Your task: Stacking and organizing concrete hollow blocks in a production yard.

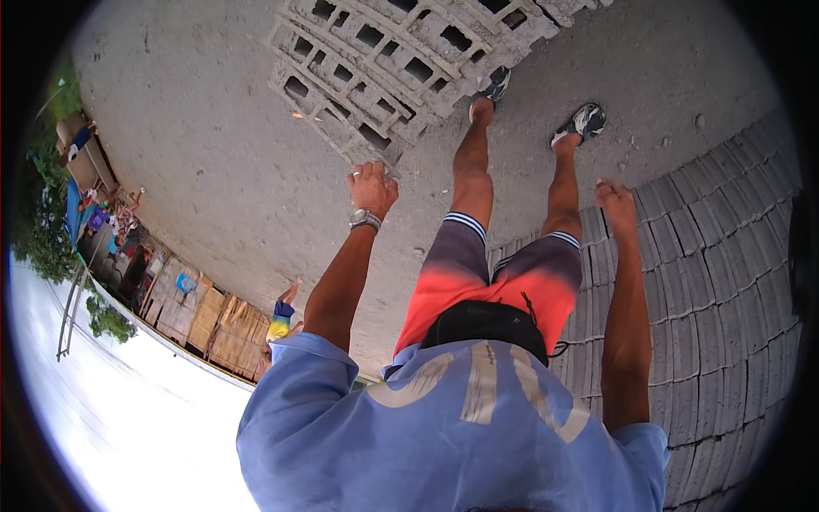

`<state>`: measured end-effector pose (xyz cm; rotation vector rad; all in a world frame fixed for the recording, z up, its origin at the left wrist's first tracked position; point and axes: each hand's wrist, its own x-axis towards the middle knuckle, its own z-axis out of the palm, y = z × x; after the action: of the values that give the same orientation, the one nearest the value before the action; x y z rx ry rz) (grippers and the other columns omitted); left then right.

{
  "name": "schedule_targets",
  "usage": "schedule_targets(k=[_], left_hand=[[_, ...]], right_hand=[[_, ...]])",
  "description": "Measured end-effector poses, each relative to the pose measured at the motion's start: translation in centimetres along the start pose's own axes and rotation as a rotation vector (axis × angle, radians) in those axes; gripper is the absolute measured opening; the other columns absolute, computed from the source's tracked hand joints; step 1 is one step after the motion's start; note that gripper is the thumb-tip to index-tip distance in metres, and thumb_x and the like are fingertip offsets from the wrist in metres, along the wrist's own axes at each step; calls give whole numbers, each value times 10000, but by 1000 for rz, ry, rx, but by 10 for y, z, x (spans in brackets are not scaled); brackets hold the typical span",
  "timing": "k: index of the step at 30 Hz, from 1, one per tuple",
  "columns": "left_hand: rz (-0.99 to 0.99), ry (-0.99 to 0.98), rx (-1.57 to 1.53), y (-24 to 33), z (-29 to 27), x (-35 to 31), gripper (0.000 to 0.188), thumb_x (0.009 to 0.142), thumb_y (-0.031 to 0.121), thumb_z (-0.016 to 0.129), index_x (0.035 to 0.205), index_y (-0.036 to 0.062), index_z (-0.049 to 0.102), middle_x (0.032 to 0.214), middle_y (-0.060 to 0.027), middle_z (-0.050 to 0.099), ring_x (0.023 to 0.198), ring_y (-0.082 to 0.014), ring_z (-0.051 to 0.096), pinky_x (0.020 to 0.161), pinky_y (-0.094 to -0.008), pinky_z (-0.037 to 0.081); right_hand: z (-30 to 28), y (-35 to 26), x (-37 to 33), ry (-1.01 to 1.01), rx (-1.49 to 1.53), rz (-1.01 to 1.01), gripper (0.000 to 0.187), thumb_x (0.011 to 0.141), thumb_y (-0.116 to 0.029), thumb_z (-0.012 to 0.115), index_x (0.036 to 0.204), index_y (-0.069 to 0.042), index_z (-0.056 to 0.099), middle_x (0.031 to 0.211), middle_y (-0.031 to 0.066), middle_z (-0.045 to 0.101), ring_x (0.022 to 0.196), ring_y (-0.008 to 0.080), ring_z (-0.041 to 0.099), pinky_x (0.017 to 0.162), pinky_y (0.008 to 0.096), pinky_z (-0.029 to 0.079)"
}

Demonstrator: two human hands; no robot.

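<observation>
My left hand [373,189], with a ring and a wristwatch [365,219], is at the near corner of a stack of hollow concrete blocks [375,72]. Its fingers are curled downward and their tips are hidden. A small grey edge shows beside the hand, but whether it is gripped, and whether the hand touches the stack, I cannot make out. My right hand [616,205] hangs in front of the rows of grey blocks on the right, fingers loosely bent and slightly apart. I see nothing in it.
Long rows of grey blocks [682,256] stand close along my right side. Rough grey ground [213,162] with small stones spreads around my feet. Far left, a person in a yellow and blue shirt [281,322] is near a wooden fence [230,333], and several people sit further off.
</observation>
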<state>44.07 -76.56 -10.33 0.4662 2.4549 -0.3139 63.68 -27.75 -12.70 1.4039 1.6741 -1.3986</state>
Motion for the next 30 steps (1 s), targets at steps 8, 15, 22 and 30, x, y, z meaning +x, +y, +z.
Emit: schedule_targets(k=[8,15,22,30], left_hand=[[20,260,-243,46,-66,28,390,747,262,680,1097,92,695,1061,-98,636,1039,-313,561,953,-518,375],[-141,309,-181,54,-46,90,380,779,280,676,1098,82,730,1086,-123,594,1081,-343,546,947,-523,392],[-157,212,-284,54,-58,98,401,753,306,720,1063,53,713,1119,-132,577,1119,-363,517,973,-537,367],[-9,377,-478,93,-103,123,397,746,282,729,1022,0,690,1100,-157,649,1119,-353,541,980,-502,347]], right_hand=[[73,-116,24,-163,60,-187,361,925,-305,645,1112,1,678,886,67,676,805,161,623,753,307,508],[159,-214,9,-116,-491,-741,290,924,-197,612,1180,-71,664,1018,204,664,943,418,646,842,451,519],[204,-246,23,132,-533,-755,356,867,-125,629,1223,-103,633,1066,197,583,929,385,645,841,478,504],[172,-277,57,78,-1046,-1011,255,781,-65,680,1034,-85,658,1034,147,576,959,319,644,827,429,484]])
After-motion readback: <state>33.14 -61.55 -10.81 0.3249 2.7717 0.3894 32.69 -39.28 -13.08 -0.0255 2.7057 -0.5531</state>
